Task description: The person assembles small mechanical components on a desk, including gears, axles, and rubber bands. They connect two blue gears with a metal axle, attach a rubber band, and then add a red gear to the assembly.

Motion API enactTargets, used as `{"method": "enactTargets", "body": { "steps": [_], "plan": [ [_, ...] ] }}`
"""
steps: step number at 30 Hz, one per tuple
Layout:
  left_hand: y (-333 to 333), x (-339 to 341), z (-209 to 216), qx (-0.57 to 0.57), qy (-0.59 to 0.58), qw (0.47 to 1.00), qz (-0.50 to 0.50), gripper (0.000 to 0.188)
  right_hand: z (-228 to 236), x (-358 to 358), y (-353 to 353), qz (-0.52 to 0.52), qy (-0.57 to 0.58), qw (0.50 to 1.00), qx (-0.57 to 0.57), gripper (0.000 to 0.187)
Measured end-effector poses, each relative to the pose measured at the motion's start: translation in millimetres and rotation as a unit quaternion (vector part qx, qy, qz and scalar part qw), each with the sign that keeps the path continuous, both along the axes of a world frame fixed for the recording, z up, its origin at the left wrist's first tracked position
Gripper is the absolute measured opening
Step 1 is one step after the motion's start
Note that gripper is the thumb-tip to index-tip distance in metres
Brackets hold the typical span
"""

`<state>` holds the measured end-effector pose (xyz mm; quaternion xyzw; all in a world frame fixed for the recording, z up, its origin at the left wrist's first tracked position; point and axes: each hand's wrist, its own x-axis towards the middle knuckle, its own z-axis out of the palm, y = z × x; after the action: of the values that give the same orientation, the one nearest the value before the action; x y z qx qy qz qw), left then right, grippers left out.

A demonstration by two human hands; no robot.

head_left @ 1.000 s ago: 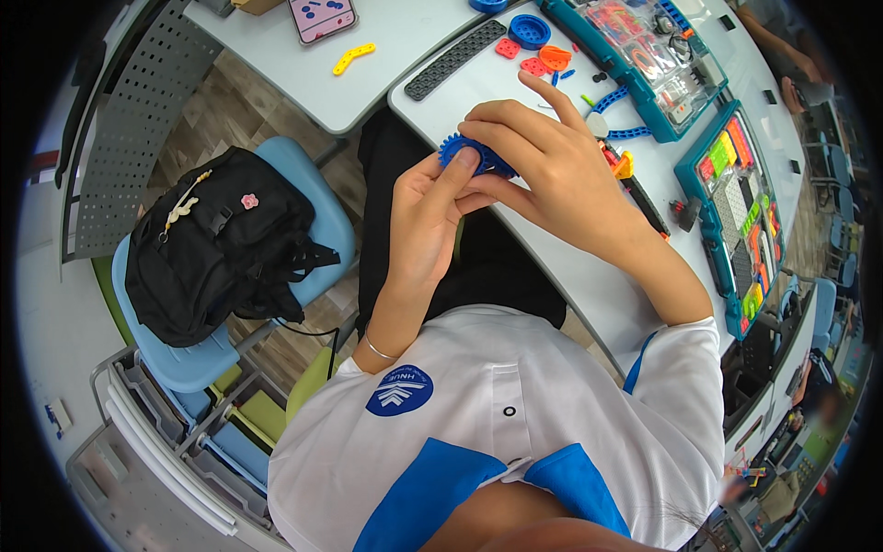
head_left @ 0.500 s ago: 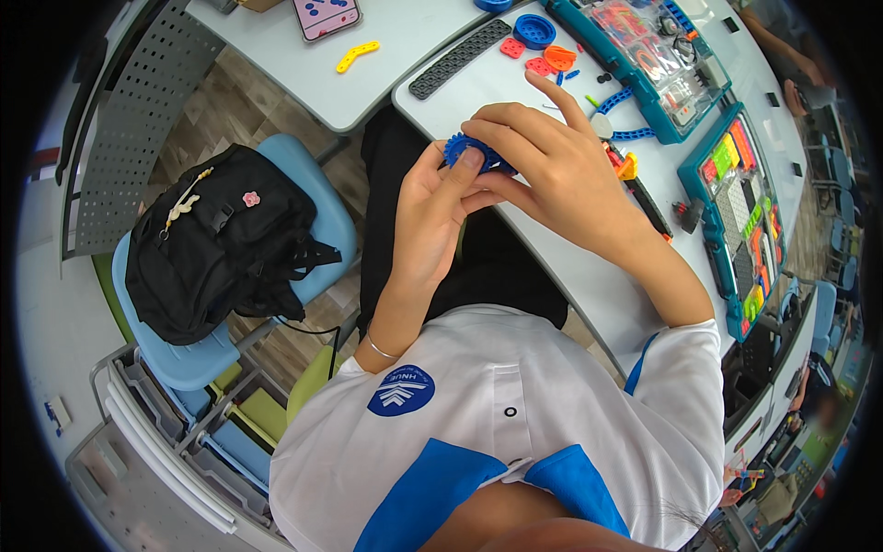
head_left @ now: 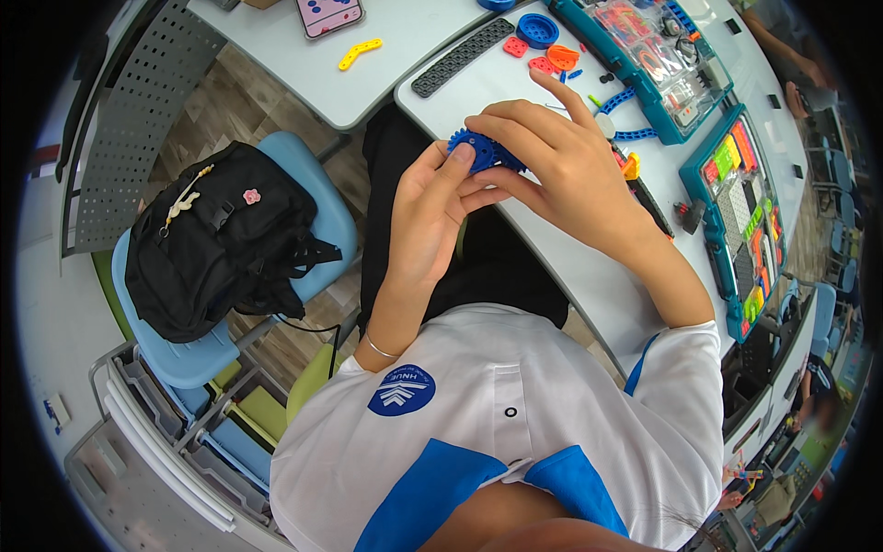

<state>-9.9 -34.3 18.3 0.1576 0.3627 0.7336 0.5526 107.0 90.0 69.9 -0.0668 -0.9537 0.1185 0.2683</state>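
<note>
Both hands meet over the table's near corner around a blue toothed gear wheel (head_left: 485,155). My left hand (head_left: 428,198) grips its left side, the thumb pressed on the flat face. From the right, my right hand (head_left: 552,156) pinches the gear's other side between thumb and fingers, the index finger raised. Part of the gear is hidden behind the right fingers, so I cannot tell whether another piece is joined to it. Beyond the hands lie a dark grey perforated beam (head_left: 463,58), a blue wheel (head_left: 537,30), an orange round part (head_left: 562,58) and red plates (head_left: 515,46).
Two teal-edged parts cases (head_left: 644,92) stand open at the right, full of coloured pieces. On the left table (head_left: 267,55) lie a phone (head_left: 328,14) and a yellow angled beam (head_left: 360,53). A black backpack (head_left: 216,244) rests on a blue chair (head_left: 331,198) at my left.
The gear has turned in my fingers, so more of its flat face shows beside the left thumb. Both hands stay in nearly the same place.
</note>
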Motion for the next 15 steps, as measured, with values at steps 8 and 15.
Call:
{"method": "enactTargets", "body": {
  "steps": [8, 15],
  "plan": [
    [0.0, 1.0, -1.6, 0.003, 0.002, 1.000, 0.007, 0.031, -0.3, -0.6, -0.6, 0.006, 0.001, 1.000, -0.005, 0.037],
    [0.3, 1.6, -1.3, 0.007, -0.001, 1.000, 0.008, 0.032, -1.2, -1.3, -1.1, 0.007, 0.003, 1.000, -0.008, 0.038]
  ]
}}
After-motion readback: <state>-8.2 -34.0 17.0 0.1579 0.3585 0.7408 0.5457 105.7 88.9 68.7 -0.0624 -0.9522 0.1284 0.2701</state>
